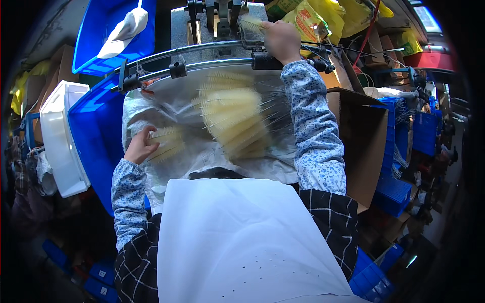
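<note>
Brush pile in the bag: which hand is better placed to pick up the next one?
Left. The left hand already rests on a brush at the pile's near edge in the bag. The right hand is up at the machine, holding another brush there.

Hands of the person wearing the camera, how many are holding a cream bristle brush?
2: the left hand grips one on the plastic sheet; the right hand holds another at the machine.
</note>
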The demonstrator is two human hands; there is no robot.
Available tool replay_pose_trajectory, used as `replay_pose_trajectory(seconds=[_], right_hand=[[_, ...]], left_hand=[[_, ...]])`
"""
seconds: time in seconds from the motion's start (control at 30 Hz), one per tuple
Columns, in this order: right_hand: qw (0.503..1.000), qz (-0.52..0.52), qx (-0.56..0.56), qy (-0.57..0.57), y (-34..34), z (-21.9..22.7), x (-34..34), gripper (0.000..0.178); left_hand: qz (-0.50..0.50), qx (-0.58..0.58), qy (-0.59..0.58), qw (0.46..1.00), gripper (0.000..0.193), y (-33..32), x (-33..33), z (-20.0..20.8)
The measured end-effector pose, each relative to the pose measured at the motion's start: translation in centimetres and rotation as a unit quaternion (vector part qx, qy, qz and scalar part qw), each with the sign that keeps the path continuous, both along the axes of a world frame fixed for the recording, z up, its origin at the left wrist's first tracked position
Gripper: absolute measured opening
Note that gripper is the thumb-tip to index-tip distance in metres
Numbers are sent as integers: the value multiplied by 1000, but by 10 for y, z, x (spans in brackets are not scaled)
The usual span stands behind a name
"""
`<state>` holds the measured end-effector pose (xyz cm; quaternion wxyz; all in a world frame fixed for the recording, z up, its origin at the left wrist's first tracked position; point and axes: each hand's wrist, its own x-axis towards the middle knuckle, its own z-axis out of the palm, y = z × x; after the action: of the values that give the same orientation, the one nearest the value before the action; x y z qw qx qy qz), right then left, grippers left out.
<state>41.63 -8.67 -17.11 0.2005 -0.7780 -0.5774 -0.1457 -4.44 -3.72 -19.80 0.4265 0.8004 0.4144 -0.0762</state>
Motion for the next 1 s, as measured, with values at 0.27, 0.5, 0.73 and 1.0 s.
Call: replay_pose_trajectory(seconds=[0.27,0.5,0.73,1.0], right_hand=[[999,3,-35,10,3,-2,4,28],[995,24,-79,-56,29,-16,29,35],[991,-122,-37,-29,-9,-10,38,51],[990,-75,32,111,-17,-15,39,37]], left_hand=[[87,-157,-129,975,32,2,6,23],[88,-89,-219,968,20,15,16,58],[200,53,-318,925,18,20,-13,112],[324,147,-470,808,18,20,-21,142]])
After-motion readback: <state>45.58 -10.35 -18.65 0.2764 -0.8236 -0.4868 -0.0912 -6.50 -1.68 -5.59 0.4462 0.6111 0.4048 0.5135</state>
